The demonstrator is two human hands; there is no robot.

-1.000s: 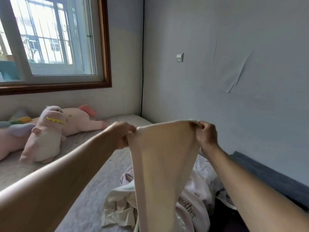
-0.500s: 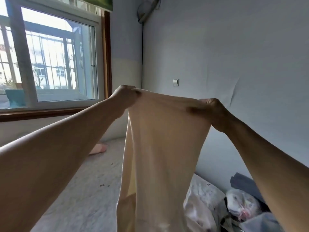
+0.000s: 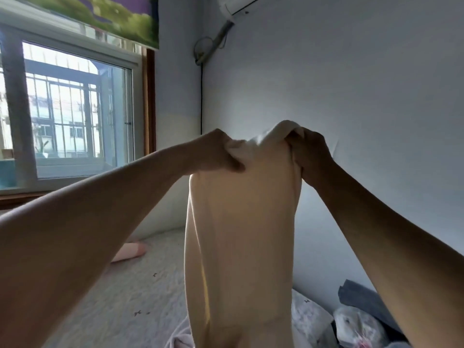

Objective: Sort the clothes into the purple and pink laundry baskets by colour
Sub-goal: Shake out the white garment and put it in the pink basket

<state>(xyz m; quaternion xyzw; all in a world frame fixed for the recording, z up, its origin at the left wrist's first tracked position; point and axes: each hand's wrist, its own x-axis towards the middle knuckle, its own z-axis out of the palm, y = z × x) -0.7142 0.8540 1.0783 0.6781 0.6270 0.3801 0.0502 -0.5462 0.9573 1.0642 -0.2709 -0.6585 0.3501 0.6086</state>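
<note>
Pale blue-grey walls (image 3: pixel 351 84) meet in a corner above a bed (image 3: pixel 140 292) covered in a light, faintly speckled sheet; a barred window (image 3: pixel 70 114) in a white frame lets daylight in on the left, with a green-and-purple blind (image 3: pixel 105 16) rolled above it; an air conditioner (image 3: pixel 238 5) sits high on the right-hand wall, its pipe and a dark cable trailing down the corner. Both bare arms reach up and forward — between them hangs a cream garment (image 3: pixel 241 234), held at its top edge and dropping straight down past the bottom of the view, well above the bed. The left hand (image 3: pixel 221 153) has its fingers curled round one bunched end of that top edge, thumb pressed into the cloth; the right hand (image 3: pixel 308 149) grips the other end, fingers folded over a gathered hump of fabric; the two hands sit close together, so the edge between them puckers rather than pulls flat. Light glows through the upper part of the cloth. Down at the lower right lie crumpled pale clothes (image 3: pixel 311 320) and something dark blue-grey (image 3: pixel 361 295) against the wall; a pink plush limb (image 3: pixel 130 252) pokes out from behind the left forearm — neither laundry basket is in sight.
</note>
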